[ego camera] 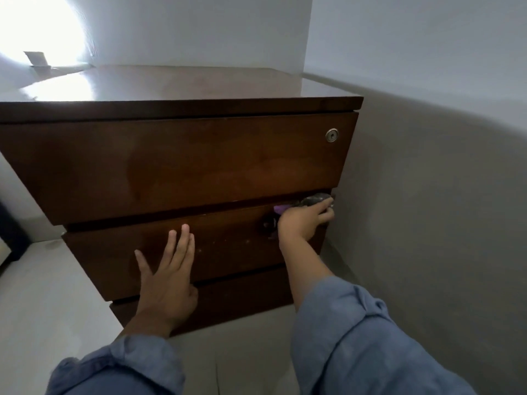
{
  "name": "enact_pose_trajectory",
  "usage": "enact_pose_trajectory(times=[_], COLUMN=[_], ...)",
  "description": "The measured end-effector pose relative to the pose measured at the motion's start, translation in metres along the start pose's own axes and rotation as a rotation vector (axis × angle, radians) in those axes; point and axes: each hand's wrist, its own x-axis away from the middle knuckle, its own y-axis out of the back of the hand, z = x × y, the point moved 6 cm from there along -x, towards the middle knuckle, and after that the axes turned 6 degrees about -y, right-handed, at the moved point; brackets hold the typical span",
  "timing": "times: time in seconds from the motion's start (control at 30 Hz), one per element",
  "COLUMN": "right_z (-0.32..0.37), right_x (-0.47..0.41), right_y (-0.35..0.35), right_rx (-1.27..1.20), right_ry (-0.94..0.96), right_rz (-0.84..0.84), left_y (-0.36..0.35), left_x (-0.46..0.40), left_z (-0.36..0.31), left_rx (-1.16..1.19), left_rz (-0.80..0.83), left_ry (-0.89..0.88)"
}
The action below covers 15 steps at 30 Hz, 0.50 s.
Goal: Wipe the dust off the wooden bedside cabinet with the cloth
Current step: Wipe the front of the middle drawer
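The dark wooden bedside cabinet (176,163) fills the middle of the view, with three drawer fronts and a shiny top. My right hand (302,223) presses a dark and purple cloth (312,201) against the upper right corner of the middle drawer front. Most of the cloth is hidden under that hand. My left hand (166,277) lies flat with fingers spread on the lower part of the same drawer front, holding nothing.
A round metal lock (332,135) sits at the top drawer's right end. A grey wall (427,195) stands close on the cabinet's right. Pale floor (42,295) lies to the left, and a small card-like object (36,59) rests at the back left of the top.
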Motion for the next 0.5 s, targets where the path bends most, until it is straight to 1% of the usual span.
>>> enact_pose_trajectory(times=[0.13,0.23,0.4,0.5], right_z=[-0.003,-0.003,-0.001,0.001], right_x=[-0.007,-0.011,-0.018,-0.023], right_y=[-0.008,-0.007,-0.003,0.002], right_rx=[0.098,0.08,0.002,-0.044], right_ry=[-0.003,-0.011,-0.075,-0.093], right_rz=[0.043,0.059,0.103,0.069], left_y=[-0.006,-0.003,0.001,0.003], left_x=[-0.004,-0.006,-0.003,-0.003], left_z=[0.001,-0.002,0.001,0.0], left_rx=[0.003,0.027,0.049,0.066], left_rz=[0.043,0.06,0.06,0.063], left_ry=[0.007,0.037,0.015,0.008])
